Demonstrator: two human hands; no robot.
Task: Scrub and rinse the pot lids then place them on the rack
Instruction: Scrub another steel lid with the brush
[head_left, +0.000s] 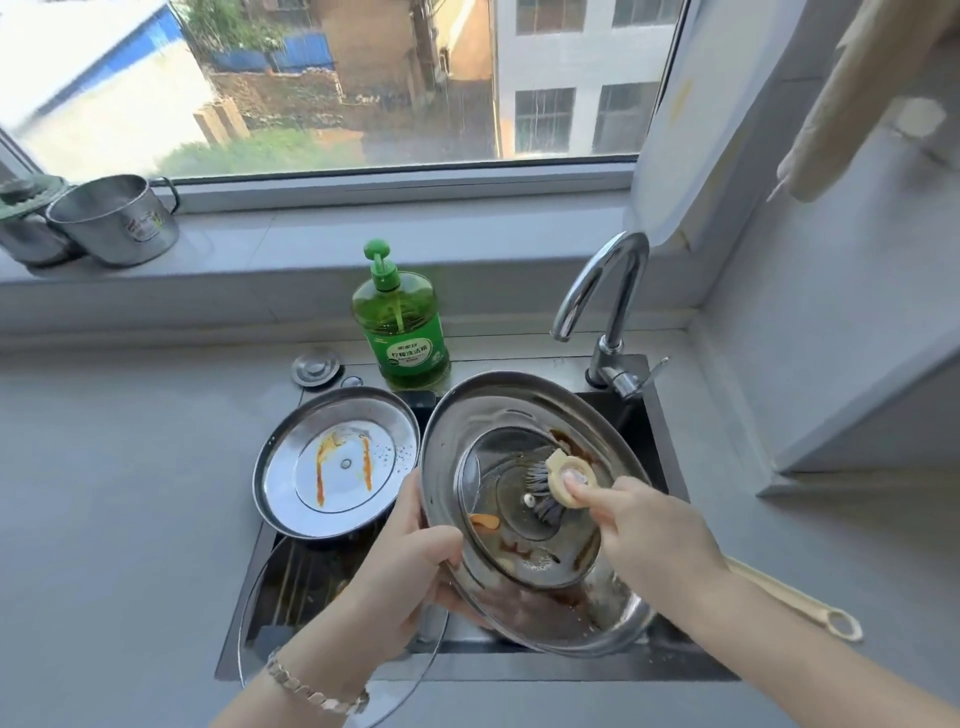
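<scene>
Over the sink (571, 667), a big steel lid (519, 415) is tilting underside-up, smeared brown. A smaller stained lid (337, 462) is lying just left. The left hand (410, 566) is gripping the big lid's rim; the right hand (644, 530) is clasping a brush (563, 480), bristles pressing near its centre.
</scene>
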